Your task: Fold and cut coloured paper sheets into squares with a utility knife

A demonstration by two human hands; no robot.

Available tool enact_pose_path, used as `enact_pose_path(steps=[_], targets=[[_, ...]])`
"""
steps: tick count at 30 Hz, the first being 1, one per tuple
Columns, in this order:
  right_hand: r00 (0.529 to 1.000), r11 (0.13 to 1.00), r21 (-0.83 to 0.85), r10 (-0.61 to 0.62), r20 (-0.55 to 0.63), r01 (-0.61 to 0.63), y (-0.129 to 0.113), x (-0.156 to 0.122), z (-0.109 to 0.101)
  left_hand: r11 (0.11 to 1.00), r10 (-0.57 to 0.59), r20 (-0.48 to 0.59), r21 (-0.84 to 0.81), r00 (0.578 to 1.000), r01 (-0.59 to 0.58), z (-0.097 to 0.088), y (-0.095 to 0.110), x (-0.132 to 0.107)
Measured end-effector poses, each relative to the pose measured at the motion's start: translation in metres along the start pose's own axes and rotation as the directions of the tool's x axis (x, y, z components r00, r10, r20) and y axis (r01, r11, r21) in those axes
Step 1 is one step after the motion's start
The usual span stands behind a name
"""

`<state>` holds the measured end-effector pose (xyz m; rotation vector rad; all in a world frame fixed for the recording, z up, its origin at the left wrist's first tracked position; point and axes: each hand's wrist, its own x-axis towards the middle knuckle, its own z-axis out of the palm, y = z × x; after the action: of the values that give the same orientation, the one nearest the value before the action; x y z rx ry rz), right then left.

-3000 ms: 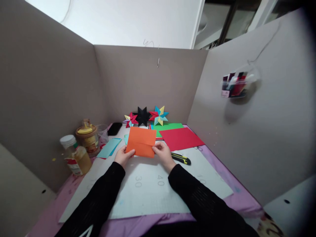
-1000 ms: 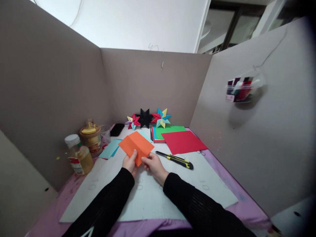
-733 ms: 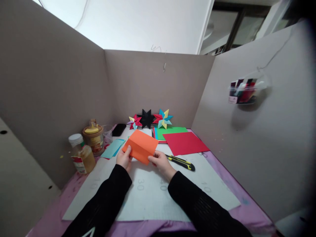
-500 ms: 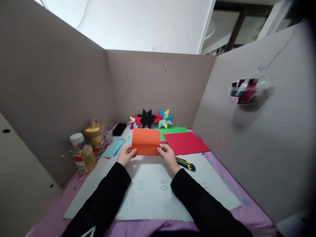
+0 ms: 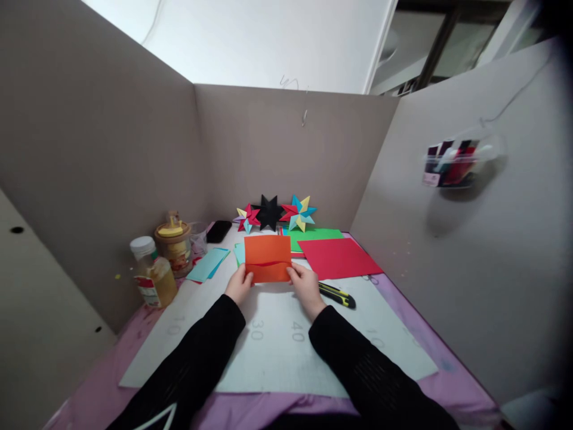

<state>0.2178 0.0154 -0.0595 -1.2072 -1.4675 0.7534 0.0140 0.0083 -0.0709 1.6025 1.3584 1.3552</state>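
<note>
An orange sheet of paper [image 5: 267, 257] with a folded flap across its lower part is held just above the white cutting mat [image 5: 277, 346]. My left hand [image 5: 240, 285] pinches its lower left corner. My right hand [image 5: 305, 285] pinches its lower right corner. Both hands are closed on the paper, thumbs on top. My black sleeves reach in from the bottom edge.
A yellow-black utility knife [image 5: 338, 294] lies right of my right hand. Red paper [image 5: 338, 258] and a green-topped paper stack [image 5: 311, 236] lie behind. Three paper stars [image 5: 277, 212] stand at the back wall. Light blue paper [image 5: 207, 264], a bottle [image 5: 152, 279], a jar [image 5: 172, 248] and a phone [image 5: 219, 230] sit left. Cardboard walls enclose the desk.
The orange paper was tilted and turned in my hands a second ago. It is now held square, one hand at each lower corner, with the flap folded up.
</note>
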Motion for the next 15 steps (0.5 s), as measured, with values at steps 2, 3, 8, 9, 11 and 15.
enact_pose_path(steps=[2, 3, 8, 9, 11, 15], targets=[[1.0, 1.0, -0.004, 0.003, -0.002, -0.003, -0.001, 0.0, -0.001, 1.0, -0.021, -0.011, -0.012, 1.0, 0.02, 0.0, -0.002, 0.0], [1.0, 1.0, -0.002, 0.009, 0.0, -0.009, -0.001, 0.0, -0.002, 0.999, -0.034, -0.023, -0.024, 0.999, 0.033, 0.0, -0.004, 0.001], [1.0, 0.999, 0.031, 0.009, 0.025, -0.01, -0.003, 0.001, -0.004, 1.0, 0.011, -0.105, -0.006, 0.994, -0.012, -0.004, -0.017, 0.009], [0.999, 0.999, 0.043, 0.011, 0.037, -0.012, -0.003, 0.001, -0.003, 0.999, 0.019, -0.103, -0.027, 0.995, -0.022, -0.005, -0.019, 0.01], [0.997, 0.996, 0.074, 0.035, 0.066, -0.04, 0.0, 0.002, -0.001, 0.994, 0.031, -0.08, -0.105, 0.996, -0.039, -0.007, -0.021, 0.013], [0.984, 0.975, 0.179, 0.108, 0.141, -0.132, 0.007, 0.002, 0.007, 0.985, 0.047, -0.075, -0.161, 0.996, -0.058, -0.009, -0.024, 0.016]])
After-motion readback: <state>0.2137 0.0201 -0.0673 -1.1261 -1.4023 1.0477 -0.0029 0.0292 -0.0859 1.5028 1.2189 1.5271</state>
